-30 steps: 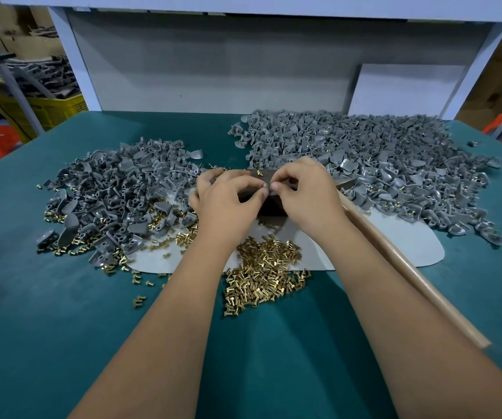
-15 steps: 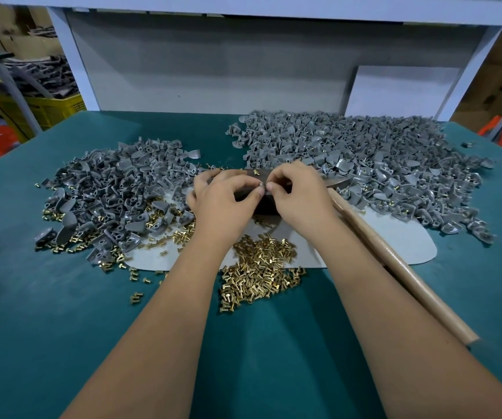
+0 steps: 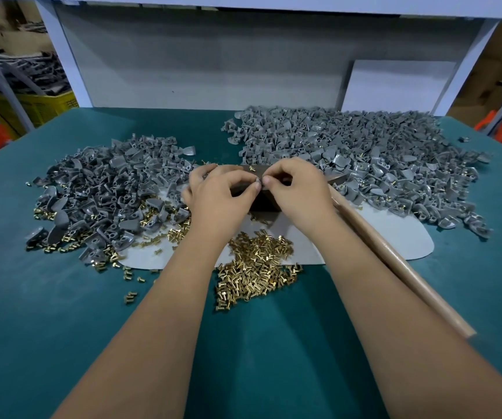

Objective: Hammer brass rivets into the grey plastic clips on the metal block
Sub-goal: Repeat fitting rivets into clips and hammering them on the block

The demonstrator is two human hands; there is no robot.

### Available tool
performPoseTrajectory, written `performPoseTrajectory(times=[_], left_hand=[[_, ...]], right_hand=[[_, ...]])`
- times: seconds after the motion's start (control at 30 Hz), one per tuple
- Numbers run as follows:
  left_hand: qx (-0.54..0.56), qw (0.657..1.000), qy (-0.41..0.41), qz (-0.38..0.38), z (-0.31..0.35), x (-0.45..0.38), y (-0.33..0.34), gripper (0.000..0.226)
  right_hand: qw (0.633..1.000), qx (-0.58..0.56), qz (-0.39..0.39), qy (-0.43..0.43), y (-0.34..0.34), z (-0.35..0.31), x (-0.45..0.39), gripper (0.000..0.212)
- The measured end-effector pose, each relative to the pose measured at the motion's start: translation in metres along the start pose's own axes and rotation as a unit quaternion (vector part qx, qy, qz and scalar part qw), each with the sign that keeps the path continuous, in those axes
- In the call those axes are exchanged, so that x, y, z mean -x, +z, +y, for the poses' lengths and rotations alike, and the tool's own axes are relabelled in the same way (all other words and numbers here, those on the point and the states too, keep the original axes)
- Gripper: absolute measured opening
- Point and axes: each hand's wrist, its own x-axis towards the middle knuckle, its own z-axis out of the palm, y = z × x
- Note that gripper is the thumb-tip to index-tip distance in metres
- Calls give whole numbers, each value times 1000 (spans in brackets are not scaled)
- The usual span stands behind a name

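A workbench covered with a teal mat [image 3: 62,328] stands before a grey back panel [image 3: 201,62]. In the middle of the bench, on a pale grey sheet [image 3: 394,237], lies the dark metal block [image 3: 263,201], mostly hidden under the two hands. The left hand [image 3: 218,193] and the right hand [image 3: 298,189] are both above the block with curled fingers, and their thumbs and forefingers meet at one small point on top of it. What they pinch there is too small to tell. One brass rivet [image 3: 251,168] sits on the far edge of the block. Near to the person, just before the block, is a heap of brass rivets [image 3: 255,267]. A smaller pile of grey plastic clips [image 3: 107,189], mixed with rivets, lies at the left, and a larger pile of clips [image 3: 364,152] at the right. A long wooden handle [image 3: 394,255] lies beside the right forearm.
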Motion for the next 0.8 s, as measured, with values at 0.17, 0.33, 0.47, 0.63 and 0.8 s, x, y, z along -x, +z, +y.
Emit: performPoseTrajectory(times=[0.17,0.33,0.47,0.63,0.8], left_hand=[[-5,1000,0,2,1,0,-1,14],[23,1000,-7,0,1,0,0,13],[9,1000,-5,5,1,0,0,13],[12,1000,-4,2,1,-1,2,11],[13,1000,-4,0,1,-1,2,13]], right_hand=[[999,34,39,-4,7,-2,1,17],[997,16,70,-20,11,-1,6,19],[997,27,72,-23,11,-2,7,17],[997,37,64,-12,10,-4,4,21],[996,36,78,-34,14,1,9,9]])
